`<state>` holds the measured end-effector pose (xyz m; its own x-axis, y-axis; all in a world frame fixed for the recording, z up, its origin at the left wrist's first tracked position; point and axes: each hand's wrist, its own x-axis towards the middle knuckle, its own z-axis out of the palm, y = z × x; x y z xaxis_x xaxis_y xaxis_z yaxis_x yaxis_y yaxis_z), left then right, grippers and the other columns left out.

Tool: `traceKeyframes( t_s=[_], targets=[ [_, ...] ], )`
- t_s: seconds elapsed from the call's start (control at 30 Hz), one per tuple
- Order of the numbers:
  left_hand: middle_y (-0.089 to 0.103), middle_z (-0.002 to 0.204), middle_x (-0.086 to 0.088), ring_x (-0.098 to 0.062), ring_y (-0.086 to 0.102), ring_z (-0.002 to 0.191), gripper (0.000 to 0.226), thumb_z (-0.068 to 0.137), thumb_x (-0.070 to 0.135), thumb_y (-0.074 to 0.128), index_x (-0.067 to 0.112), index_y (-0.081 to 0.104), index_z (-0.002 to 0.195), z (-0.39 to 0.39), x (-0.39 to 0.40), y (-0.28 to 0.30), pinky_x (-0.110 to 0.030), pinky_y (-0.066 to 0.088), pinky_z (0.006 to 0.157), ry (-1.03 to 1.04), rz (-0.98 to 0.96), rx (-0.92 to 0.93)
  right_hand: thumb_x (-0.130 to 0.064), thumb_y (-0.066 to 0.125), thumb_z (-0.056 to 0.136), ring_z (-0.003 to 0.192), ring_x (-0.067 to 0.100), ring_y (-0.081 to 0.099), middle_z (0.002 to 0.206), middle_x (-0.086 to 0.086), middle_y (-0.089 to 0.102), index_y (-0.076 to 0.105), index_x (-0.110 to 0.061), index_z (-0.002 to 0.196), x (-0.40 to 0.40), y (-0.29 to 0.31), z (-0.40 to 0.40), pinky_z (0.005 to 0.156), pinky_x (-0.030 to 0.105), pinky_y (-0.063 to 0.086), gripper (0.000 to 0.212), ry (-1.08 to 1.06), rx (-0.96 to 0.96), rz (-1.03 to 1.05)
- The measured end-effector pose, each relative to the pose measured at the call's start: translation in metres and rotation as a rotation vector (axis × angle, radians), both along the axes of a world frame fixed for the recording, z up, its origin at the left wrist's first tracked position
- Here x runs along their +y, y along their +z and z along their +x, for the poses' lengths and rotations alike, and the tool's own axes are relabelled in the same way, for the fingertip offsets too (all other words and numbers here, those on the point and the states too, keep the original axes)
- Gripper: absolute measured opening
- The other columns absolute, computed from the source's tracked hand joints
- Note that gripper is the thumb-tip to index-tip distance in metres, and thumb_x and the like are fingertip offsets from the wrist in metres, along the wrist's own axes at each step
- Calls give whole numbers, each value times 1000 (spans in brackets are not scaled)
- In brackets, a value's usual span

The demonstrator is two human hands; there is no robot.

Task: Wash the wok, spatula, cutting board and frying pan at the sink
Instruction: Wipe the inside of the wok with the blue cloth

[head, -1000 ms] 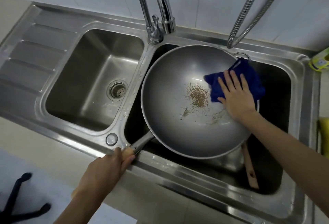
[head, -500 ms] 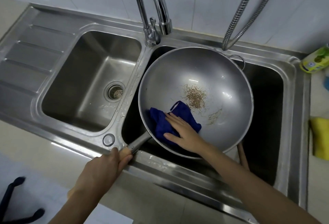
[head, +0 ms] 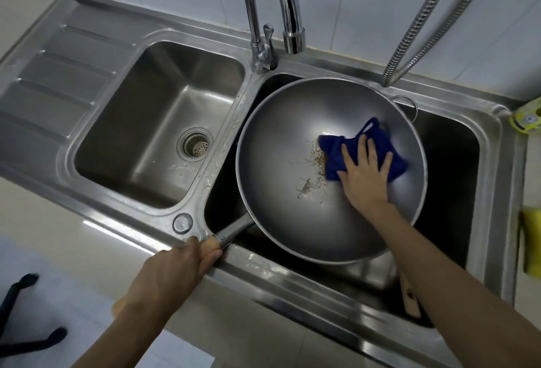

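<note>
The wok [head: 292,145] is sitting tipped in the right basin of the sink [head: 123,45], w/ its long handle pointing down-left. The left hand [head: 172,271] is wrapping round that handle. The right hand [head: 366,177] is lying flat, fingers straight, pressing a blue cloth [head: 339,154] on the wok's right side. Brown crumbs [head: 317,160] are sitting just left of the cloth, nearer the right hand.

Under the right hand [head: 366,176] lies a deep blue cloth [head: 351,152], and just left of its fingers brown flecks [head: 317,160] speckle the dull grey wok [head: 281,145]. The left hand [head: 175,268] grips a pale wooden handle [head: 211,242] against the silver steel sink [head: 123,54]. Well to the right of the right hand sits a yellow sponge [head: 531,243].
</note>
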<state>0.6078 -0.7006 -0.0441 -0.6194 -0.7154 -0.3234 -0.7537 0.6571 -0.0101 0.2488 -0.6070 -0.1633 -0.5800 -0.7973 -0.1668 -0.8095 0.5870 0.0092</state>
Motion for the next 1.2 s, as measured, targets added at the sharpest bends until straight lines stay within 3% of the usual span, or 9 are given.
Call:
traceKeyframes(
  t_s=[0.1, 0.2, 0.4, 0.5, 0.7, 0.8, 0.97, 1.03, 1.2],
  targets=[
    [63, 62, 1, -22, 68, 58, 52, 89, 70, 16, 24, 36, 77, 2, -3, -1, -26, 34, 44, -10, -10, 43, -57, 24, 85, 143, 37, 20, 156, 18, 19, 33, -23, 147, -20, 0, 53, 111, 64, 14, 72, -3, -283, -130],
    [30, 37, 6, -18, 49, 26, 43, 87, 64, 25, 25, 25, 68, 4, -5, -7, -18, 17, 32, -84, -69, 48, -76, 17, 81, 147, 24, 5, 161, 6, 6, 22, -30, 150, -32, 7, 108, 115, 55, 2, 82, 65, -500, -183],
    [59, 51, 0, -23, 63, 45, 60, 81, 74, 2, 24, 35, 72, 16, -3, -19, -26, 32, 39, -31, -105, 163, -59, 24, 92, 146, 22, 17, 158, 4, 20, 27, -27, 149, -22, -7, 100, 115, 55, 17, 66, 232, -432, -222],
    [56, 46, 0, -24, 60, 41, 60, 83, 73, 5, 24, 34, 70, 14, -4, -20, -25, 28, 37, -19, -68, 126, -42, 57, 88, 139, 34, 32, 153, 15, 31, 39, -18, 144, -21, -21, 42, 107, 62, 27, 64, 216, -161, -152],
    [62, 55, 0, -23, 66, 52, 77, 73, 79, -19, 25, 35, 74, 15, -2, -22, -28, 31, 42, -12, -108, 171, -29, 58, 89, 144, 35, 17, 158, 16, 15, 29, -20, 149, -27, 5, -61, 112, 63, 6, 67, 270, 188, -24],
    [65, 69, 3, -20, 70, 69, 87, 60, 79, -32, 27, 34, 82, 15, -3, -18, -28, 35, 50, 10, -46, 143, -28, 56, 91, 144, 37, 15, 158, 17, 14, 31, -20, 148, -39, 4, -43, 110, 69, 8, 62, 267, 113, -47],
    [51, 41, 3, -18, 55, 34, 60, 87, 72, -2, 26, 32, 71, 13, -5, -22, -21, 22, 36, -42, -69, 121, -56, 34, 92, 147, 31, -2, 160, 9, -4, 17, -23, 152, -78, 5, 34, 109, 68, 6, 70, 366, -311, -128],
    [57, 50, 3, -19, 62, 44, 62, 83, 74, -4, 26, 35, 75, 13, -5, -21, -25, 29, 39, -57, -95, 148, -66, 24, 87, 147, 26, -8, 160, 6, -8, 11, -23, 152, -83, 9, 74, 112, 60, 0, 79, 379, -466, -196],
    [58, 55, 4, -22, 67, 54, 78, 74, 79, -16, 25, 41, 79, 13, -6, -20, -28, 36, 44, -20, -92, 188, -47, 39, 97, 148, 19, 4, 161, 3, 3, 23, -19, 150, -60, -5, 93, 117, 52, 6, 62, 425, -495, -299]
  ],
)
